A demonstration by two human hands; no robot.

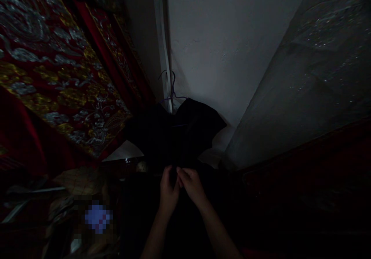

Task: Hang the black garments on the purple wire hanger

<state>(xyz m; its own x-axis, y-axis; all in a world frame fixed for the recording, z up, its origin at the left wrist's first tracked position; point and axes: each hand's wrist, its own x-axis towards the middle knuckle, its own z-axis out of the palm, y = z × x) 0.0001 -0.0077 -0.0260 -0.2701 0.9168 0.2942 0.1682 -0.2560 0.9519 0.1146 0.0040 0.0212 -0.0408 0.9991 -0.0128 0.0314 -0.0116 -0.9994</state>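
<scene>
Below the pole [161, 31], black cloth [199, 121] is lying spread; the left hand [168, 195] and right hand [191, 183] are curling partly closed fingers over it, grip too dark to tell; tugging could be loosening the cord [174, 80]

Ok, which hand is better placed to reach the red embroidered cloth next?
Probably the left hand: the red embroidered cloth hangs on its side, while the right hand is farther across. Both are at the black garment.
</scene>
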